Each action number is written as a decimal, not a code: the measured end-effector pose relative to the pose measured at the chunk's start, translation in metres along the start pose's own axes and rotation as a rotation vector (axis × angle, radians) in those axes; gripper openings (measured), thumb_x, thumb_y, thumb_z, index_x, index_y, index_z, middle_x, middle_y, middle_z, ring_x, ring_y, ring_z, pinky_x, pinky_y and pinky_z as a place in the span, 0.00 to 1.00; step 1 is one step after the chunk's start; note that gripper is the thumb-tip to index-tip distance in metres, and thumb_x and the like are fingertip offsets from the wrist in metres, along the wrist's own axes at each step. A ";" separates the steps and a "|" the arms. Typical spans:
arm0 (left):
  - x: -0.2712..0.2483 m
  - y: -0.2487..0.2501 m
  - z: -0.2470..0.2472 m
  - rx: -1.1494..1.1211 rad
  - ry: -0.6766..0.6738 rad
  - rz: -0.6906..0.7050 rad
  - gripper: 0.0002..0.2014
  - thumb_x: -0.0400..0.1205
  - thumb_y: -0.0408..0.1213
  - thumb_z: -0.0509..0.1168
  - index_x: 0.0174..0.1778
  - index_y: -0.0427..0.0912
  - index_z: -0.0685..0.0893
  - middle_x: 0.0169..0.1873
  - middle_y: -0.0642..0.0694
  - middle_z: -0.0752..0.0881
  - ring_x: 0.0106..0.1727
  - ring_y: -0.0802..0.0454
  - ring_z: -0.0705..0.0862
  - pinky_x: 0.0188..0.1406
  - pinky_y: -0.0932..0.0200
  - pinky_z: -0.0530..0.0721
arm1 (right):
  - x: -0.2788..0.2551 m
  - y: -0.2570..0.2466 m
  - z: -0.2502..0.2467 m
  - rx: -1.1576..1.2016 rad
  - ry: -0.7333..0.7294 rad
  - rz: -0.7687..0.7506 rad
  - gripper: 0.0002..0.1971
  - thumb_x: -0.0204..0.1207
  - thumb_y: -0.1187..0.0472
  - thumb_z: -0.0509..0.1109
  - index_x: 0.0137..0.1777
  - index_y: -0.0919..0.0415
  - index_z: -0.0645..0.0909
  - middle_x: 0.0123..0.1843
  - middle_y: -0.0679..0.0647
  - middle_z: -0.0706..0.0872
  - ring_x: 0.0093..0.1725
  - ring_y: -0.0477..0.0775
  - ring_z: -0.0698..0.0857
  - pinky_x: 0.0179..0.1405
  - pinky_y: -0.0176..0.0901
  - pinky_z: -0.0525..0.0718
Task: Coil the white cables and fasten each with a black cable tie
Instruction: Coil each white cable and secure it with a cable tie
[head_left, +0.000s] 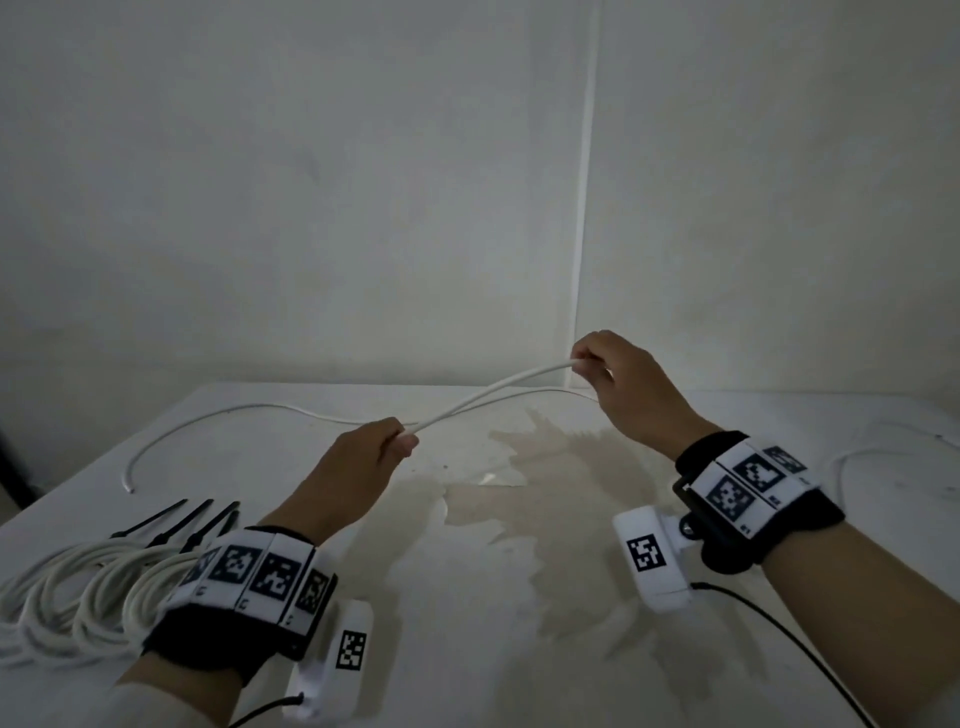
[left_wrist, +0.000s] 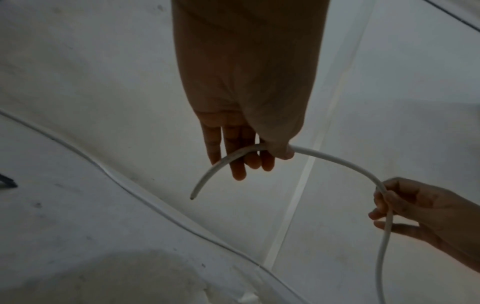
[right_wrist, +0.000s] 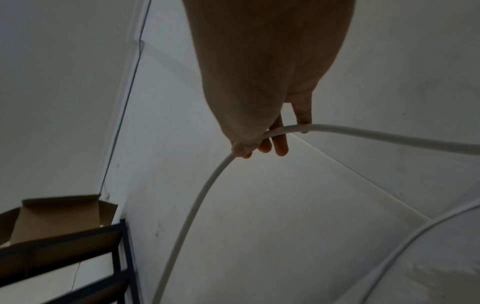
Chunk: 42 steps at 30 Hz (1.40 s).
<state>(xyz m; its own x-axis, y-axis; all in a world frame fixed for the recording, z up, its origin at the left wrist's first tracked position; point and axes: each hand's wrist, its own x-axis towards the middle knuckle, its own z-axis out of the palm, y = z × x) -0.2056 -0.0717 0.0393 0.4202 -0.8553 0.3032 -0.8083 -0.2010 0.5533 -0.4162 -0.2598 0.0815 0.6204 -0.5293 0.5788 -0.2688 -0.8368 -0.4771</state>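
Coiled white cables (head_left: 78, 592) at the worktop's (head_left: 519, 597) 8 o'clock corner are partly cut off by the frame edge and the left wristband, with black cable ties (head_left: 176, 522) just beyond them, their count hard to make out. The left hand (head_left: 358, 467) pinches the white cable (head_left: 488, 391) near its free end between thumb and fingers (left_wrist: 239, 156), raised above mid-worktop. At 2 o'clock from it the right hand (head_left: 618, 384) grips the same cable higher up, fingers (right_wrist: 280, 144) curled round it; another white cable (head_left: 218, 415) lies slack toward 10 o'clock.
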 end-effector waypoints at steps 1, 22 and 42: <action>-0.001 0.002 0.000 -0.013 -0.002 -0.006 0.14 0.85 0.42 0.55 0.37 0.42 0.77 0.38 0.40 0.85 0.42 0.43 0.82 0.40 0.57 0.77 | -0.001 0.002 -0.003 0.012 0.021 0.010 0.05 0.81 0.65 0.61 0.47 0.65 0.77 0.40 0.53 0.77 0.38 0.54 0.75 0.39 0.36 0.71; -0.012 0.083 0.001 -0.622 0.328 0.062 0.16 0.86 0.33 0.49 0.46 0.51 0.82 0.25 0.48 0.69 0.20 0.62 0.66 0.18 0.68 0.65 | -0.036 -0.007 0.046 0.061 -0.349 0.233 0.15 0.85 0.59 0.53 0.57 0.68 0.77 0.45 0.59 0.80 0.37 0.52 0.75 0.33 0.37 0.68; -0.005 0.060 -0.019 -0.263 0.423 -0.048 0.14 0.88 0.43 0.45 0.53 0.41 0.74 0.26 0.46 0.76 0.29 0.51 0.73 0.29 0.56 0.69 | -0.035 -0.057 0.048 -0.363 -0.362 -0.174 0.16 0.84 0.64 0.54 0.70 0.59 0.72 0.58 0.57 0.75 0.45 0.66 0.81 0.39 0.49 0.74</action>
<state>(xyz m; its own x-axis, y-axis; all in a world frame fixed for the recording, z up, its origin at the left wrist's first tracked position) -0.2484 -0.0705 0.0861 0.6292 -0.5680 0.5305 -0.6753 -0.0616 0.7349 -0.3878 -0.1869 0.0568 0.8757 -0.3496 0.3331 -0.3364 -0.9366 -0.0983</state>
